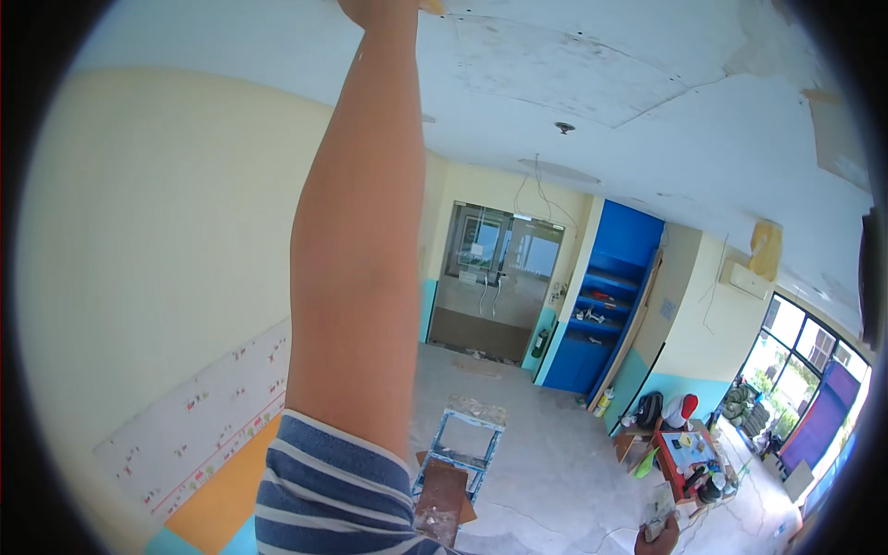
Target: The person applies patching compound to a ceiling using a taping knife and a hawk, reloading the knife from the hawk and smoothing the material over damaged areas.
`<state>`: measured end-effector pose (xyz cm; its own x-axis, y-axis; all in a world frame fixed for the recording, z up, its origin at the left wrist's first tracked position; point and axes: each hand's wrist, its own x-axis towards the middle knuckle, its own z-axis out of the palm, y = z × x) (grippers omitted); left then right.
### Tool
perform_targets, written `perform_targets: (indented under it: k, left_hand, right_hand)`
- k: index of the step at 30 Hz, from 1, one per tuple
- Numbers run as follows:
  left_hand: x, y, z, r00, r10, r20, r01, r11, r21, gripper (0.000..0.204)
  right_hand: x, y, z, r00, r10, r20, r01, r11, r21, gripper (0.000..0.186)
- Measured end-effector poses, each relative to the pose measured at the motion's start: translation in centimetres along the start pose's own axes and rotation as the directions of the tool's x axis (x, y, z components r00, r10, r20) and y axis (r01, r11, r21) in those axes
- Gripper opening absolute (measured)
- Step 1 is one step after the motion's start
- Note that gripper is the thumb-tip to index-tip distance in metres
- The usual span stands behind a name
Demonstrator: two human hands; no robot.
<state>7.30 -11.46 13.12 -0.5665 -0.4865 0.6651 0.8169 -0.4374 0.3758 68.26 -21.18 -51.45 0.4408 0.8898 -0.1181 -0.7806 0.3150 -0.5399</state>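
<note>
My left arm, in a blue and grey striped sleeve (333, 490), reaches straight up to the ceiling. Only the base of my left hand (375, 11) shows at the top edge; its fingers are cut off. A small yellowish thing (432, 6) shows beside it, too little of it to name. Low on the right, my right hand (657, 538) is closed round a pale, smeared piece (659, 511), whose kind I cannot make out. The white ceiling (555, 69) above has patchy filler, seams and dark screw spots.
A paint-spattered stepladder (472, 430) stands below, beside a brown board (442, 499). Farther off are a glass door (499, 277), blue shelves (601, 305) and a fire extinguisher (540, 343). A cluttered red table (689, 458) is at right. Loose wires (538, 190) hang from the ceiling.
</note>
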Motion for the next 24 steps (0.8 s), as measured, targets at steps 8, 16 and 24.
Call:
perform_targets:
  k: [8,16,24]
  left_hand:
    - [3.5,-9.8,-2.7,0.866,-0.244,0.437,0.489,0.596,-0.637,0.025]
    - [10.7,-8.1,-5.1,0.813,-0.106,0.573,0.577,0.019,-0.816,0.027]
    - [9.9,-3.6,-13.0,0.947,-0.2,0.25,0.309,0.365,-0.878,0.02]
  right_hand:
    - [0.1,0.8,1.2,0.997,0.061,-0.053,-0.059,0.998,0.034,0.015]
    - [0.1,0.4,-0.3,0.999,0.035,-0.02,-0.036,0.999,-0.014,0.016]
    - [2.1,1.0,-2.4,0.99,0.112,0.09,-0.116,0.992,0.041,0.018]
